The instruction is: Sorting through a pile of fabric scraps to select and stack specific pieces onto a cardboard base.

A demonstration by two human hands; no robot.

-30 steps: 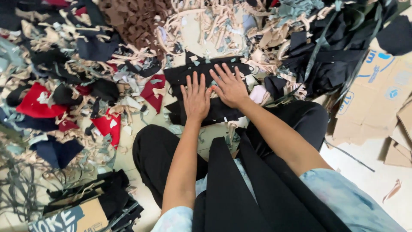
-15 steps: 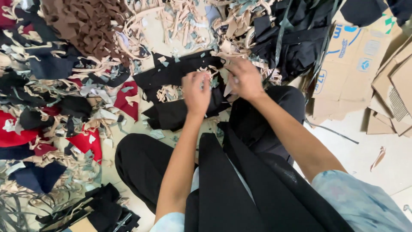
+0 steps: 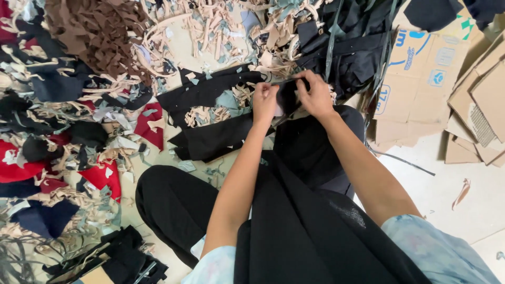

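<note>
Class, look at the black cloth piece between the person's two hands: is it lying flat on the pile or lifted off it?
Lifted. Both the left hand and right hand pinch the black cloth piece above the scrap pile.

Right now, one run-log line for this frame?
left hand: grips black cloth | right hand: grips same cloth | around: scrap heap, cardboard | seated on floor
</note>
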